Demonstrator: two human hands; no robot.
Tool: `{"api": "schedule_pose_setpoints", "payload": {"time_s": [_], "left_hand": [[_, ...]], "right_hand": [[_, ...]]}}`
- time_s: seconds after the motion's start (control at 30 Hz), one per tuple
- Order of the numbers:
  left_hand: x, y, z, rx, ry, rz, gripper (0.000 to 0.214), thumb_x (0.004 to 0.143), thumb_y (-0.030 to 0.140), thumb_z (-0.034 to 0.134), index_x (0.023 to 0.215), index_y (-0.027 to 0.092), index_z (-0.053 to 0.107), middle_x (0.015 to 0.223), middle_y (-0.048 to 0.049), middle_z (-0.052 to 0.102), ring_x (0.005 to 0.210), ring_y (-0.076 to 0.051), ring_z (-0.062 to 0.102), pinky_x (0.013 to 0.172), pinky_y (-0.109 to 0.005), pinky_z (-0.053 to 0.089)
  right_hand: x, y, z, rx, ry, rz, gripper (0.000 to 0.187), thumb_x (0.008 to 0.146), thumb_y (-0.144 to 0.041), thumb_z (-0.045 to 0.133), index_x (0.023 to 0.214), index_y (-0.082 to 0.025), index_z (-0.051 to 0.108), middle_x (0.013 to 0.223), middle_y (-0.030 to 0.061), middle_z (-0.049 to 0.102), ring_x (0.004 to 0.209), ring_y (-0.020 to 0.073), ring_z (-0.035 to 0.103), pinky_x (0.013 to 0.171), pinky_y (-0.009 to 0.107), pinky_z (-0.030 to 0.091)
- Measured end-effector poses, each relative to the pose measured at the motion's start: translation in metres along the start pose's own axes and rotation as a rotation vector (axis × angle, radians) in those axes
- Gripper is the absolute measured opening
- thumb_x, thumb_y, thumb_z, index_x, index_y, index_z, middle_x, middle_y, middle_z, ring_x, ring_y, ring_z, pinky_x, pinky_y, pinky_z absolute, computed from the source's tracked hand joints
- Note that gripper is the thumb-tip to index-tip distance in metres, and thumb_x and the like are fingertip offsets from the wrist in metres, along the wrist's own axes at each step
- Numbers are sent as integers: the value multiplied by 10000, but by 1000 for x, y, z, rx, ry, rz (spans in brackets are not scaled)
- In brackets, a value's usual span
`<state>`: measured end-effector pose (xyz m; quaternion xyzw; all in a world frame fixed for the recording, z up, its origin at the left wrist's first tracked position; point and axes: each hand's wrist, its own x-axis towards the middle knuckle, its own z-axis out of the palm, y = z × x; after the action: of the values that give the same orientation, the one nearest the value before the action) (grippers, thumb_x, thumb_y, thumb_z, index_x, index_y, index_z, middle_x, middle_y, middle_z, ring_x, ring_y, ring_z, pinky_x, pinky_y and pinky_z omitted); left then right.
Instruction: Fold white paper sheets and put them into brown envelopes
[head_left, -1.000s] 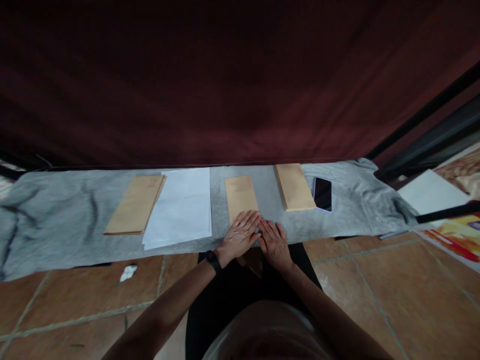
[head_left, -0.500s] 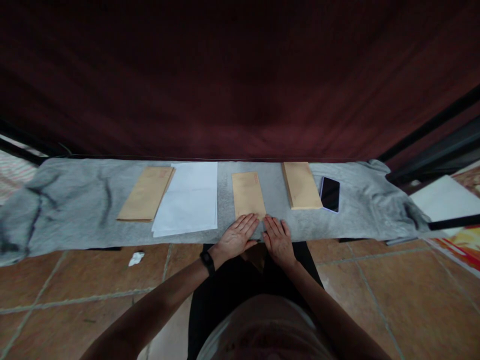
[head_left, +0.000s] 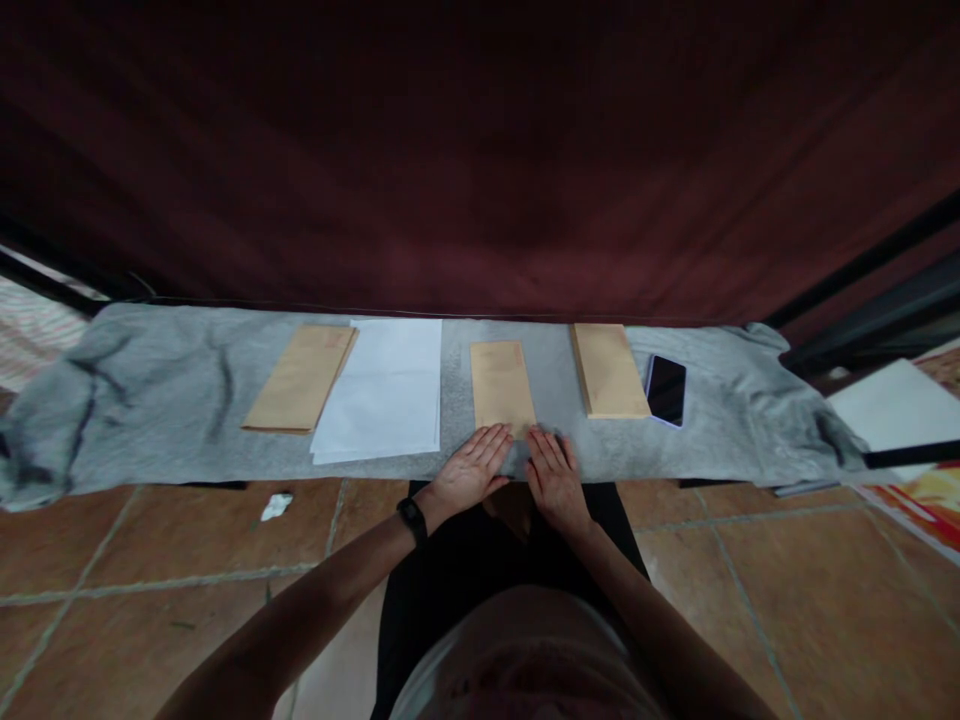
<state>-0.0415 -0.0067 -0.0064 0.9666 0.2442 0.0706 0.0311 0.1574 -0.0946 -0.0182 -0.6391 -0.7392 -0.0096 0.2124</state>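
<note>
A single brown envelope (head_left: 501, 385) lies lengthwise on the grey cloth in front of me. My left hand (head_left: 471, 468) rests flat with its fingers stretched over the near left corner of this envelope. On the near right corner lie the fingertips of my right hand (head_left: 555, 480), also flat and outstretched. Both hands cover part of the envelope's near edge. Left of it are white paper sheets (head_left: 382, 390), slightly fanned. Beyond those sits a stack of brown envelopes (head_left: 300, 380), and a thicker stack of brown envelopes (head_left: 611, 372) is on the right.
A smartphone (head_left: 667, 390) with a dark screen lies beside the right stack. The grey cloth (head_left: 172, 400) covers a narrow bench against a dark red curtain (head_left: 480, 200). Crumpled white tissue (head_left: 277, 506) is on the tiled floor (head_left: 187, 540). Black metal bars (head_left: 892, 245) stand at the right.
The view has shifted slightly, so the things on the bench appear a little further right. Both hands stay flat at the envelope's near edge.
</note>
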Motion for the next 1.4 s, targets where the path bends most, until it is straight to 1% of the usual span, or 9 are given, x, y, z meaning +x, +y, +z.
{"api": "schedule_pose_setpoints", "payload": {"time_s": [0.1, 0.23, 0.47, 0.67, 0.87, 1.07, 1.23, 1.4], "left_hand": [[0, 0, 1, 14, 8, 3, 682, 965, 355, 530, 1527, 39, 306, 1615, -202, 290, 1528, -269, 194, 1270, -437, 214], [0, 1, 1, 38, 23, 8, 685, 949, 327, 550, 1517, 25, 315, 1606, -210, 309, 1521, -280, 211, 1267, -435, 222], [-7, 0, -1, 57, 47, -19, 677, 983, 386, 514, 1531, 47, 303, 1608, -201, 309, 1521, -274, 220, 1261, -435, 245], [-19, -3, -2, 61, 64, -52, 666, 975, 363, 533, 1517, 39, 319, 1606, -212, 308, 1522, -282, 217, 1253, -448, 266], [-27, -7, -1, 52, 89, -77, 694, 969, 366, 541, 1532, 49, 287, 1604, -208, 318, 1518, -278, 234, 1240, -457, 298], [-33, -7, -6, 67, 95, -111, 648, 976, 361, 526, 1508, 41, 336, 1595, -213, 337, 1512, -284, 254, 1235, -454, 306], [-27, 1, -9, 45, 110, -156, 663, 975, 415, 528, 1496, 43, 355, 1585, -224, 353, 1502, -299, 284, 1234, -477, 298], [-9, 14, 0, 11, 112, -138, 651, 980, 422, 518, 1502, 69, 354, 1598, -193, 346, 1507, -283, 272, 1240, -468, 284]], "right_hand": [[6, -13, 3, 33, -33, -76, 543, 1052, -308, 357, 1563, -131, 321, 1560, 113, 446, 1472, 237, 356, 1238, 491, 222], [8, -22, 7, 29, -55, -82, 567, 1046, -338, 381, 1562, -112, 320, 1543, 131, 466, 1447, 242, 399, 1235, 477, 243], [1, -10, 7, -2, -24, -46, 537, 1050, -326, 381, 1553, -138, 351, 1561, 108, 439, 1448, 241, 399, 1223, 471, 259], [-1, -4, 4, -16, -17, -2, 530, 1053, -314, 387, 1553, -143, 353, 1557, 105, 444, 1444, 251, 407, 1216, 471, 264], [-4, 5, -4, -26, -9, 33, 521, 1055, -300, 385, 1555, -157, 353, 1549, 96, 459, 1429, 262, 426, 1211, 479, 263], [-5, 11, -5, -20, -16, 46, 504, 1056, -304, 384, 1542, -170, 381, 1536, 88, 483, 1421, 257, 434, 1208, 474, 266], [-6, 11, 0, -19, -9, 52, 507, 1054, -318, 384, 1537, -165, 386, 1533, 91, 487, 1422, 264, 428, 1209, 486, 251], [-7, 10, 1, -28, -1, 54, 506, 1052, -307, 375, 1535, -156, 386, 1540, 100, 477, 1428, 264, 417, 1206, 488, 246]]}}
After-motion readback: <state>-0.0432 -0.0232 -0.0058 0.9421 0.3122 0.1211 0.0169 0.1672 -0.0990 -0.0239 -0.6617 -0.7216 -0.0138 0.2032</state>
